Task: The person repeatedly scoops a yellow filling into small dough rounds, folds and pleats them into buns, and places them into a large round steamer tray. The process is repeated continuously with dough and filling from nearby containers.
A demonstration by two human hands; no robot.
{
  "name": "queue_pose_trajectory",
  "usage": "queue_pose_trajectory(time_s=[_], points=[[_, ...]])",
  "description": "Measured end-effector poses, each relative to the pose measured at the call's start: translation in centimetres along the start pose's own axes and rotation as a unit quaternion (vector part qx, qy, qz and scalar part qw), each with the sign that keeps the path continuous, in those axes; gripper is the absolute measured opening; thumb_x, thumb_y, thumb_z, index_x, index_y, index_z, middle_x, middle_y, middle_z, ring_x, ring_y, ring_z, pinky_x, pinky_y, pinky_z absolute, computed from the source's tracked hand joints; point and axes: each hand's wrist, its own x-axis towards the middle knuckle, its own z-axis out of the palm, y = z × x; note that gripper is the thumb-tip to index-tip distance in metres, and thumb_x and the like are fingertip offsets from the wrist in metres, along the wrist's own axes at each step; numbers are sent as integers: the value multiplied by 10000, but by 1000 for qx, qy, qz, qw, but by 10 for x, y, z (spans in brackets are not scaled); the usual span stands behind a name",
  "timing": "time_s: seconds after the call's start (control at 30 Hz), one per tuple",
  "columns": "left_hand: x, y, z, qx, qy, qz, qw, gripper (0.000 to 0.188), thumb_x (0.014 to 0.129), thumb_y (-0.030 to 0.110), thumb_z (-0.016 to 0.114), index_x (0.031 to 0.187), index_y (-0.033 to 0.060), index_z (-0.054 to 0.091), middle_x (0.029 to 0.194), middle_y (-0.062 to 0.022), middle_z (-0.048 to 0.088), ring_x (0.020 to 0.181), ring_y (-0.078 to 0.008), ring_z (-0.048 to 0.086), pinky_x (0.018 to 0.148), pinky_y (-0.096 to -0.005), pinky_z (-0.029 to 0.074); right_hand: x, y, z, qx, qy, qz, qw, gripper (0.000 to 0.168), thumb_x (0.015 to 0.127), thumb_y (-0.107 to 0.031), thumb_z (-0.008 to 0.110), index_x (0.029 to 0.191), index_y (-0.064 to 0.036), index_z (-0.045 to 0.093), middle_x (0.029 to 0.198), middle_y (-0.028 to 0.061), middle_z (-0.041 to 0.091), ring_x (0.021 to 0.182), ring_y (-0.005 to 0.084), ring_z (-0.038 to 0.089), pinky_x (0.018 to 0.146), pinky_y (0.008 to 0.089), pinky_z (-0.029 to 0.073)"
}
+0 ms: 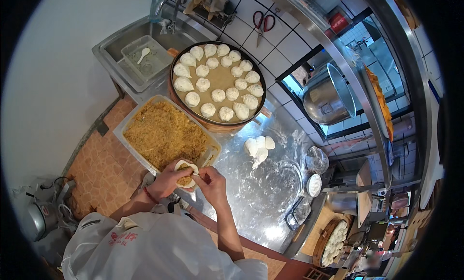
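Note:
A round dough wrapper (194, 168) lies cupped in my left hand (167, 179), with brownish-yellow filling (185, 180) on it and my left thumb over the filling. The fingertips of my right hand (213, 182) pinch the wrapper's right edge. Just beyond my hands stands a rectangular plastic tub (214, 155) of crumbly yellow-brown filling (163, 131). Behind the tub, a round steamer (221, 77) with a pale liner carries rings of pleated buns (218, 95). A small cluster of white dough pieces (260, 146) rests on the floured steel table (250, 193) to the right.
A steel sink (108, 48) at the back left holds a plastic tub (159, 62) with a white spoon (143, 55). At the table's right are a bowl of flour (314, 185) and a clear container (301, 211). Another bun-filled steamer (324, 240) stands farther right. Scissors (262, 26) hang on the tiles.

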Motion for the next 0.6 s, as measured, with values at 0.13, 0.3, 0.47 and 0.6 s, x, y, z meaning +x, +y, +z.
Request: queue_pose_trajectory(time_s=[0.13, 0.3, 0.47, 0.6], points=[[-2, -1, 5, -2, 9, 23, 1000, 227, 987, 163, 587, 1202, 91, 578, 1117, -33, 620, 1002, -160, 649, 710, -383, 624, -3, 1, 3, -49, 7, -94, 994, 196, 816, -91, 775, 893, -7, 615, 752, 120, 583, 651, 248, 582, 588, 338, 469], [-2, 0, 4, -12, 9, 2, 1000, 217, 994, 168, 566, 1195, 87, 578, 1111, -35, 608, 994, -158, 642, 704, -366, 623, 1, -16, -3, -49, 38, -31, 998, 120, 851, -75, 727, 870, -11, 627, 763, 131, 581, 629, 277, 571, 584, 347, 464], [1, -4, -2, 29, -16, 5, 999, 219, 998, 164, 561, 1199, 77, 572, 1103, -35, 606, 1005, -150, 622, 726, -348, 607, -3, -2, -2, -39, -8, -56, 998, 171, 828, -87, 754, 876, -17, 606, 771, 134, 587, 630, 283, 584, 577, 356, 464], [0, -3, 3, 59, 18, 8, 998, 237, 997, 147, 574, 1221, 72, 569, 1111, -39, 598, 1047, -144, 588, 845, -319, 544, -6, -6, -1, -41, -17, -64, 997, 194, 817, -92, 766, 884, -22, 597, 772, 135, 593, 629, 277, 592, 571, 356, 464]])
